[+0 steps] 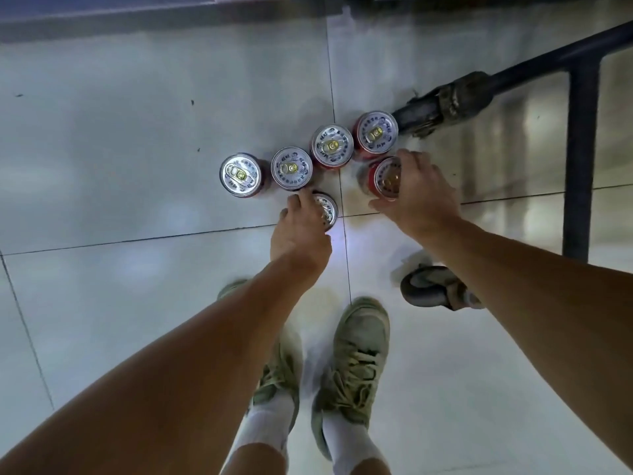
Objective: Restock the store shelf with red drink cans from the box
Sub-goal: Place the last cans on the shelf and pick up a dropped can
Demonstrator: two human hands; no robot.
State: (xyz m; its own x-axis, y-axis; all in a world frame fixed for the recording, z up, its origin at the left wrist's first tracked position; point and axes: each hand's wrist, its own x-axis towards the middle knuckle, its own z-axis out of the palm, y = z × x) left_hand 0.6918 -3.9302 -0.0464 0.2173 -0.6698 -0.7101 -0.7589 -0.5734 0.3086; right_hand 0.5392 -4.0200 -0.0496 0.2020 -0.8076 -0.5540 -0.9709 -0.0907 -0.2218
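Currently six red drink cans on floor tiles, all upright, lids up. Four in slanted row: far-left can (240,174), next can (291,168), third can (332,145), fourth can (375,132) nearest cart wheel. Row cans close together, touching or nearly so; cannot tell exactly. Two more cans in front of row, each under a hand. Left hand (301,231) over front-left can (323,209), fingers curled down around rim, grasping from above. Right hand (416,193) wrapped round front-right can (385,179), thumb one side, fingers other; can blurred and looking slightly tilted, likely being lifted or set down, cannot tell which. Progress judged early to middle: cans out on floor, none seen on shelf, box not in view. Left to do: six cans to carry to shelf. Outward: grey tiled floor (137,132), olive sneakers (356,358) with white socks, dark metal cart frame (579,149) with worn caster (431,113), second wheel (428,289) under right forearm, shelf base edge (102,18) along top.
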